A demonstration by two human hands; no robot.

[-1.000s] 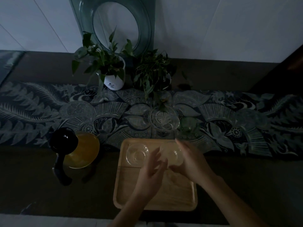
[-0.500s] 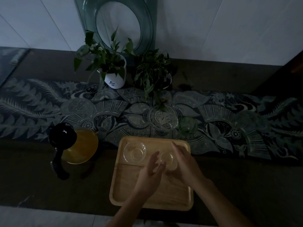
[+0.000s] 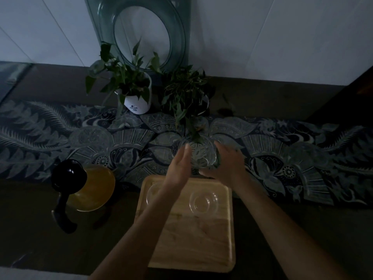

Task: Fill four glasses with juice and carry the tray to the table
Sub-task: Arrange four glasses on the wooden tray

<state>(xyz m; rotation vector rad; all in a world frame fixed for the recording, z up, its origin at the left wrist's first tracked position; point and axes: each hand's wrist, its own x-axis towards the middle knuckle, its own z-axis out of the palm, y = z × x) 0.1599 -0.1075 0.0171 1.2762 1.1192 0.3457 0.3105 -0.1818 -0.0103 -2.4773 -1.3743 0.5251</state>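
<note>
Glass stands between left hand and right hand, fingers spread; white pot's logo unreadable.

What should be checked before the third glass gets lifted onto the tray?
1. Both hands at the glass: ok. The left hand and right hand flank the glass on the cloth.
2. Firm grip: cannot tell; the fingers look open around it.
3. Free room on the tray: ok, the near half is bare.
4. Glasses already on the tray: ok, two stand at the far end, one clear, one partly behind the left arm.
5. Fourth glass found: cannot tell.
6. Jug holds juice: ok.
</note>
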